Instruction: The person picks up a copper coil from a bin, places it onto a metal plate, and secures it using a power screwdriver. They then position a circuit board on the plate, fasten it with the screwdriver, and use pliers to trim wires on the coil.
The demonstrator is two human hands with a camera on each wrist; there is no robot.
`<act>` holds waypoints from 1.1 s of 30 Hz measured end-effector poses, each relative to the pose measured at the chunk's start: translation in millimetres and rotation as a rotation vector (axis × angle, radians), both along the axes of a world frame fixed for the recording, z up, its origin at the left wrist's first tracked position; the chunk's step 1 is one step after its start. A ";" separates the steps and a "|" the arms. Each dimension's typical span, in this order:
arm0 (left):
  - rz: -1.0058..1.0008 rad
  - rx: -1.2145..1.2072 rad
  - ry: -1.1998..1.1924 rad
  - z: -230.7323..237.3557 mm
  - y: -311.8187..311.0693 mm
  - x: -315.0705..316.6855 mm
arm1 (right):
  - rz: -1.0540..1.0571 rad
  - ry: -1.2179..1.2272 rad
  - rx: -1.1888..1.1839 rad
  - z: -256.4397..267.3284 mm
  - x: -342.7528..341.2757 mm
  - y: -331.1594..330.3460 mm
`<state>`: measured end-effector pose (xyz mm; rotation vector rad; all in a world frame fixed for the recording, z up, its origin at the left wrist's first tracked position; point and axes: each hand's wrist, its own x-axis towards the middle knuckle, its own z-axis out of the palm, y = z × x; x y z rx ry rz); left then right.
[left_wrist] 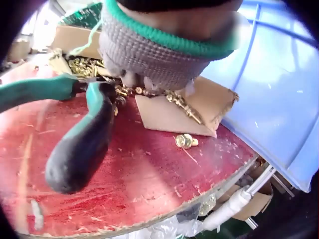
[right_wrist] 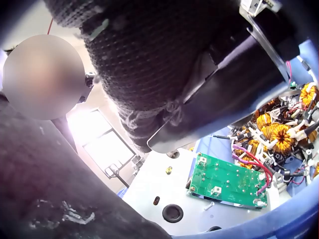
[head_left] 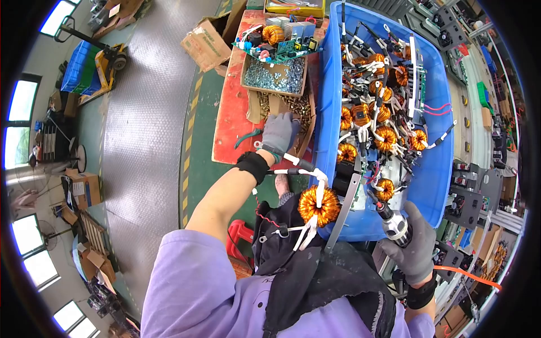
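Note:
My gloved left hand (head_left: 280, 134) reaches into a cardboard box of brass screws (head_left: 304, 110) on a red table. Its fingertips are hidden among the screws in the left wrist view. Right beside this hand lie pliers with green and black handles (left_wrist: 82, 142). My gloved right hand (head_left: 414, 248) grips a power screwdriver (head_left: 396, 228), its tip pointing up toward the blue bin. A copper-wound toroid coil (head_left: 319, 206) with white leads stands in front of my body, next to a metal plate (head_left: 344, 211). A green circuit board (right_wrist: 227, 180) is fixed to a pale metal panel (right_wrist: 149, 194).
The blue bin (head_left: 445, 186) holds many coils and cables. A box of small metal nuts or washers (head_left: 274, 76) sits on the red table (head_left: 228, 127), with a circuit assembly (head_left: 276, 42) over its far edge. One loose screw (left_wrist: 186, 141) lies near the cardboard flap. An orange cable (head_left: 468, 277) runs at right.

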<state>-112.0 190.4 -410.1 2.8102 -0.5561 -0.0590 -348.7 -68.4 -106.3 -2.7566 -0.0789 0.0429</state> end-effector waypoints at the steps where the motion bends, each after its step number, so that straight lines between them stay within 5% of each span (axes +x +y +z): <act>1: -0.002 0.000 -0.006 24.3 1.3 3.5 | 0.004 -0.006 -0.020 0.8 0.2 -0.1; 3: 0.098 -0.137 0.190 68.8 13.6 9.7 | 0.009 -0.003 0.031 0.3 2.4 -1.5; 6: 0.191 -0.969 0.279 81.0 61.3 35.9 | -0.027 0.045 0.181 5.5 10.2 5.2; 10: 0.139 -1.289 0.332 211.3 104.0 16.9 | -0.010 0.076 0.308 13.6 27.2 15.8; 14: 0.025 -1.164 0.436 298.8 57.4 -62.1 | 0.129 -0.002 0.302 17.8 46.9 34.9; 19: 0.140 -1.242 0.741 297.7 36.8 -91.0 | 0.209 0.017 0.304 24.5 55.7 49.0; 27: 0.108 -1.213 0.634 290.8 25.8 -110.8 | 0.260 0.017 0.176 31.7 47.5 43.6; 29: 0.094 -1.075 0.334 285.5 19.8 -117.1 | 0.295 0.053 0.013 39.7 45.5 41.7; 30: -0.052 -0.997 0.002 279.7 16.0 -116.8 | 0.291 0.058 0.020 38.8 44.3 38.4; 33: -0.257 -0.908 -0.066 284.8 14.0 -116.4 | 0.254 0.197 0.348 33.9 40.0 21.9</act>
